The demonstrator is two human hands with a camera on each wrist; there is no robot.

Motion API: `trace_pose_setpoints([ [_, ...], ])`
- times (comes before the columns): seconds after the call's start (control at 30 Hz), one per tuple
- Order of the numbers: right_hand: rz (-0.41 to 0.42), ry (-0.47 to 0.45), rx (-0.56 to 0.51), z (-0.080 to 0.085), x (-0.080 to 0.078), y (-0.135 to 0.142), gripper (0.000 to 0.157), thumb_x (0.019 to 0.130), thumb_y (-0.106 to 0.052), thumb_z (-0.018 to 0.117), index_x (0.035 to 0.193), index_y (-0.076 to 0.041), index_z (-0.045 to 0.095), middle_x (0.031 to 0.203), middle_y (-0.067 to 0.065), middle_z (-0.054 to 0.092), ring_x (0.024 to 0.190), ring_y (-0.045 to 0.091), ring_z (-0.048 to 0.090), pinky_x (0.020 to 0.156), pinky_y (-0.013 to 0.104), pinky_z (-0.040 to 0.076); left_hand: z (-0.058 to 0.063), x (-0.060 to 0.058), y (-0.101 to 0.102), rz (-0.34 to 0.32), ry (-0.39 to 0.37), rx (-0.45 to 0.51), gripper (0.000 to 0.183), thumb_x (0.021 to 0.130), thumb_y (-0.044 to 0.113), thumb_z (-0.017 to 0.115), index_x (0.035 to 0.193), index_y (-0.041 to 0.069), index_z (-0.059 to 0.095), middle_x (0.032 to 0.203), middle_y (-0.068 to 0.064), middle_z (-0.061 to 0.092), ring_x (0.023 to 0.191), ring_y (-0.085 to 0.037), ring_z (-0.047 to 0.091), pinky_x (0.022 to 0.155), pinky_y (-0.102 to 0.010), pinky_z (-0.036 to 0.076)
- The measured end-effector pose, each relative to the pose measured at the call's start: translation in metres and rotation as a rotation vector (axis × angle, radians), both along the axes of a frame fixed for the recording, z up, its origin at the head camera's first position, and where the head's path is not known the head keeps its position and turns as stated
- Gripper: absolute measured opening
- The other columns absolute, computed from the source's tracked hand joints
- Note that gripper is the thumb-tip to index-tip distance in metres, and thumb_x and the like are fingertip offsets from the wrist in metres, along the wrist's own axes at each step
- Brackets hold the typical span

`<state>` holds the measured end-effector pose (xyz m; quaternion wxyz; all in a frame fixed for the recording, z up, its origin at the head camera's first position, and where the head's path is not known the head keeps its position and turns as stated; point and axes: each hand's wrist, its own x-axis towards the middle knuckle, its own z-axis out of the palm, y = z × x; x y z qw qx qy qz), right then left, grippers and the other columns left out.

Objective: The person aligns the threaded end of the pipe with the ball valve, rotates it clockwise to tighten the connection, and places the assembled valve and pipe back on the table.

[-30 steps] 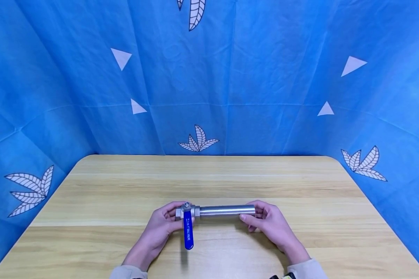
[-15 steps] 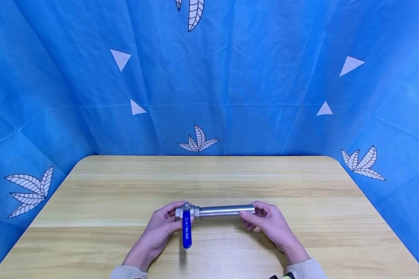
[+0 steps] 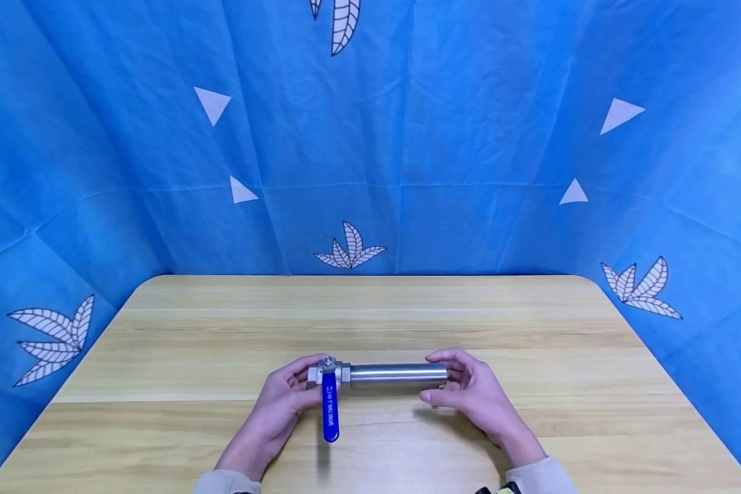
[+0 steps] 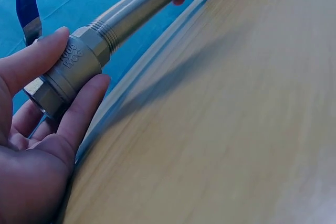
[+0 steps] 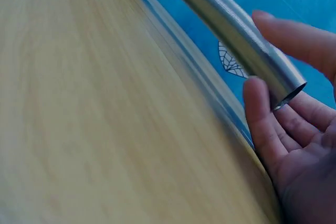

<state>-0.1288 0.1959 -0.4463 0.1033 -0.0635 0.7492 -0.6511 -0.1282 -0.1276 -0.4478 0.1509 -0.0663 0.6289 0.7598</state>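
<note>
A steel ball valve [image 4: 76, 69] with a blue lever handle [image 3: 330, 412] is in my left hand [image 3: 280, 405], its thumb and fingers pinching the valve body from both sides. The lever points toward me in the head view. A smooth steel pipe [image 3: 398, 373] is joined by its threaded end to the valve's right side and extends level to the right. Around the pipe's free end is my right hand [image 3: 478, 398], its thumb and fingers spread. In the right wrist view the hollow pipe end [image 5: 289, 96] shows between the fingers. The pipe is raised off the table.
A light wood table [image 3: 370, 315] lies under both hands; the pipe's shadow falls on it. Behind and at both sides hangs a blue cloth [image 3: 444, 137] with white leaf and triangle prints.
My right hand has loosened from the pipe's end: the thumb has come down off it and the fingers have spread. The left hand keeps holding the valve, nearly still.
</note>
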Motion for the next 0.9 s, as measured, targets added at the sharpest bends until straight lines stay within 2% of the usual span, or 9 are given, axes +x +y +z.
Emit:
trace_pose_setpoints([
  [0.1, 0.016, 0.02, -0.061, -0.0016, 0.0001, 0.0, 0.058, 0.07, -0.009, 0.085, 0.12, -0.002, 0.056, 0.119, 0.019, 0.062, 0.1, 0.026, 0.065, 0.084, 0.031, 0.057, -0.0003, 0.0001, -0.0004, 0.0, 0.003, 0.013, 0.067, 0.069, 0.001, 0.08, 0.131, 0.008, 0.057, 0.123, -0.012, 0.064, 0.109, -0.024, 0.062, 0.093, -0.032, 0.053],
  [0.17, 0.019, 0.033, -0.082, -0.0025, 0.0001, -0.0004, 0.054, 0.07, -0.005, 0.084, 0.117, 0.001, 0.057, 0.119, 0.02, 0.062, 0.104, 0.029, 0.065, 0.087, 0.033, 0.057, -0.0003, 0.0001, -0.0006, -0.008, 0.006, 0.012, 0.066, 0.069, -0.001, 0.079, 0.131, 0.008, 0.057, 0.123, -0.012, 0.064, 0.109, -0.024, 0.062, 0.093, -0.033, 0.053],
  [0.3, -0.034, 0.033, -0.051, -0.0026, 0.0002, -0.0019, 0.049, 0.066, -0.005, 0.086, 0.109, -0.003, 0.062, 0.112, 0.019, 0.064, 0.096, 0.026, 0.067, 0.082, 0.032, 0.058, 0.0001, -0.0001, -0.001, -0.021, 0.009, 0.015, 0.067, 0.068, -0.001, 0.078, 0.131, 0.008, 0.057, 0.123, -0.012, 0.064, 0.11, -0.024, 0.062, 0.093, -0.034, 0.052],
  [0.5, -0.131, 0.025, 0.005, -0.0025, -0.0001, -0.0022, 0.048, 0.063, -0.012, 0.089, 0.107, -0.009, 0.069, 0.105, 0.014, 0.067, 0.087, 0.021, 0.067, 0.075, 0.028, 0.058, -0.0001, -0.0007, -0.0008, -0.012, 0.002, 0.032, 0.068, 0.069, 0.0, 0.079, 0.132, 0.008, 0.055, 0.126, -0.013, 0.062, 0.111, -0.025, 0.061, 0.094, -0.034, 0.052],
  [0.77, -0.169, -0.029, -0.026, -0.003, -0.0025, -0.0057, 0.038, 0.077, -0.024, 0.081, 0.108, -0.006, 0.069, 0.092, 0.016, 0.07, 0.078, 0.028, 0.07, 0.073, 0.039, 0.06, -0.0018, -0.0012, -0.0004, 0.019, 0.002, 0.052, 0.069, 0.069, -0.002, 0.078, 0.133, 0.009, 0.055, 0.127, -0.013, 0.061, 0.111, -0.025, 0.061, 0.092, -0.035, 0.054],
  [0.9, -0.186, -0.034, 0.012, -0.0027, -0.0033, -0.0083, 0.034, 0.079, -0.031, 0.079, 0.101, -0.007, 0.07, 0.086, 0.017, 0.07, 0.074, 0.028, 0.069, 0.069, 0.039, 0.06, -0.002, -0.0012, -0.0008, 0.02, 0.003, 0.057, 0.068, 0.069, -0.003, 0.077, 0.132, 0.009, 0.055, 0.127, -0.013, 0.061, 0.11, -0.025, 0.061, 0.09, -0.035, 0.055],
])
